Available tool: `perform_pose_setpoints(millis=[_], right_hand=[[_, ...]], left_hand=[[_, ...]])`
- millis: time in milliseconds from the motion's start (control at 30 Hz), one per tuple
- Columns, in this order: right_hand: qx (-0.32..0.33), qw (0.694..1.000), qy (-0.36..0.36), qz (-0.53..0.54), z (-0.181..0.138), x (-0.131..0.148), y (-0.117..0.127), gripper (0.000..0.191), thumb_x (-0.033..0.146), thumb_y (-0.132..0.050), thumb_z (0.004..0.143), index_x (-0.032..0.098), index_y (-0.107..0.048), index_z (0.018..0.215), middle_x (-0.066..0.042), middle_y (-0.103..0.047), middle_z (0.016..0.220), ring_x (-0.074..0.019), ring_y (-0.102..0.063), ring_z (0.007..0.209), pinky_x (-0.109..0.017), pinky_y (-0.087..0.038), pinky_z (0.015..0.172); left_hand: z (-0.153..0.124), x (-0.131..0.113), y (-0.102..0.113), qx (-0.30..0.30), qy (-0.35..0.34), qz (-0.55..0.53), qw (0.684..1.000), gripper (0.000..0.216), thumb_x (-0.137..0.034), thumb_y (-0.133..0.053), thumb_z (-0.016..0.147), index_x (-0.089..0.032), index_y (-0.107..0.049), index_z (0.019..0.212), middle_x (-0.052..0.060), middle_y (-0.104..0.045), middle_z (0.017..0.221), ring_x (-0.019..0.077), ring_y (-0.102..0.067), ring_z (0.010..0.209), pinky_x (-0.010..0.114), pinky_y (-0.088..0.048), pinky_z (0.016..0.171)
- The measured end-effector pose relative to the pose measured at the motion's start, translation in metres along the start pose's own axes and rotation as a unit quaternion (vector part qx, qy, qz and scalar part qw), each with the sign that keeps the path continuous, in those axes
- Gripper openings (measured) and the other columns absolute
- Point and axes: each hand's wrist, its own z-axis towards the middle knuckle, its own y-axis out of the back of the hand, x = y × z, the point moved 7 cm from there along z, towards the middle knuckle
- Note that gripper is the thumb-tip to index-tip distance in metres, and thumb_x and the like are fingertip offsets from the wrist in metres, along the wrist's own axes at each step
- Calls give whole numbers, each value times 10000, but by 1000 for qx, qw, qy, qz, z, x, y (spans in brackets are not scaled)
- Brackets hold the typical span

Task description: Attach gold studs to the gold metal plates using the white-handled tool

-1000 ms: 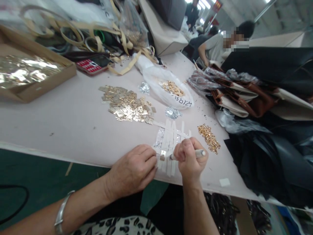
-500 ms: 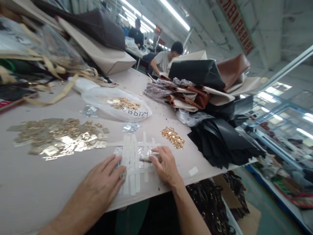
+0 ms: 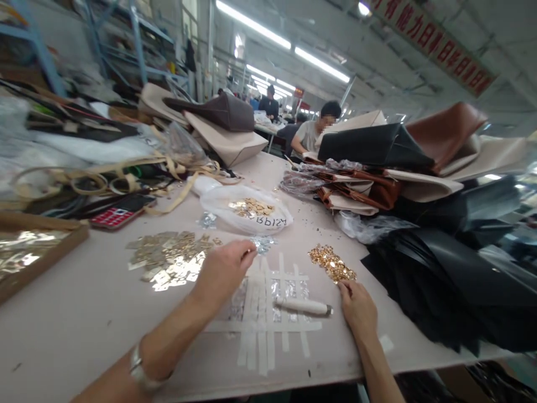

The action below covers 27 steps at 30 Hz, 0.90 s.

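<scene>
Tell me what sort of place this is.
Likely a bag workshop or factory: stacked bags, a pile of small gold parts by the right hand, and another person beyond the table.

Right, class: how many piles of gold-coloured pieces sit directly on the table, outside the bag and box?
2: the pile of flat plates beside the left hand, and the pile of small bits next to the right hand. Others could be hidden.
</scene>
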Motion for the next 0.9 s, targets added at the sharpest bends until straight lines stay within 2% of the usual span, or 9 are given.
perform_pose_setpoints(millis=[100,167,200,267,367,467,567,700,900], right_hand=[[-16,1000,-16,12,-3,-2,3,399,501,-485,884,196,-735,949,-126,-757,948,-285,-677,881,-392,-492,809],[-27,999,-32,20,-3,-5,7,417,518,-491,882,186,-725,976,-129,-764,904,-280,-688,808,-378,-497,749],[-31,998,-39,25,-3,-6,8,421,525,-497,880,183,-721,982,-126,-766,882,-276,-691,777,-372,-498,728],[-37,997,-48,37,-3,-8,10,422,539,-517,869,185,-721,977,-115,-771,865,-265,-699,760,-358,-508,727],[-48,993,-61,86,-3,-9,13,421,564,-595,813,185,-741,924,-102,-783,866,-258,-713,789,-340,-531,769],[-55,986,-76,139,-5,-9,14,434,579,-677,748,174,-765,879,-98,-788,842,-263,-714,775,-343,-542,789],[-47,983,-95,149,-6,-10,15,431,589,-698,738,177,-771,844,-82,-777,785,-257,-704,734,-349,-538,792],[-42,981,-119,146,-5,-12,15,450,620,-706,725,182,-766,813,-72,-764,737,-250,-696,702,-351,-535,756],[-62,977,-100,178,-3,-13,14,545,632,-751,649,159,-780,919,-128,-796,868,-271,-718,761,-374,-572,748]], left_hand=[[50,14,6,-30,49,1,998,313,-325,-466,993,-211,-698,1171,37,-768,1073,173,-712,915,260,-530,827],[70,28,8,-31,67,11,997,416,-312,-462,993,-185,-586,1369,65,-726,1234,168,-709,1007,247,-527,876],[74,37,9,-26,74,22,997,442,-300,-465,987,-178,-562,1400,76,-702,1284,174,-703,1041,252,-521,906],[70,53,10,2,78,53,996,412,-282,-505,952,-177,-631,1330,90,-703,1278,204,-701,1055,282,-515,942],[45,72,8,72,65,110,989,254,-263,-603,871,-188,-764,1052,95,-754,1115,265,-709,1010,349,-521,943],[21,80,2,129,36,160,978,158,-232,-623,874,-173,-763,918,104,-749,1034,288,-696,1020,417,-512,971],[12,79,-8,163,4,194,967,181,-293,-611,964,-153,-705,1031,94,-701,1121,257,-656,1088,477,-506,1001],[16,77,-24,202,-23,208,957,322,-379,-624,982,-172,-617,1229,97,-628,1265,235,-638,1102,461,-553,948],[28,81,-32,235,13,199,951,348,-374,-624,981,-175,-599,1265,101,-618,1278,236,-643,1087,451,-567,921]])
